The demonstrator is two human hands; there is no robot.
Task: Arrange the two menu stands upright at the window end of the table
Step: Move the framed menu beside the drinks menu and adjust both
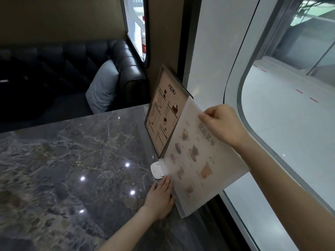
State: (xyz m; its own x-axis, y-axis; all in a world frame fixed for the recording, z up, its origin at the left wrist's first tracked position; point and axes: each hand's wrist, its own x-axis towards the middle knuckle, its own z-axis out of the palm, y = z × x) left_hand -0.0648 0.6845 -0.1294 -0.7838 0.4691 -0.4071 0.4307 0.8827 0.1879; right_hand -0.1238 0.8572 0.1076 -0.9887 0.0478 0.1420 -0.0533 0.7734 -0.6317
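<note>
A dark-framed menu stand [164, 113] headed "MENU" stands upright at the window end of the marble table [72, 160], against the wall. In front of it, nearer me, a clear acrylic menu stand [195, 160] with pale drink pictures stands on the table edge, tilted toward the window. My right hand [221, 124] pinches its top edge. My left hand [159, 198] rests flat on the table against its lower front side, fingers touching the sheet. A small white base piece [157, 170] sits at the clear stand's foot.
The big window [290, 105] runs along the right of the table. A black leather sofa [116, 66] with a grey cushion [103, 87] lies beyond the table's far edge. A water bottle [143, 38] stands in a small far window.
</note>
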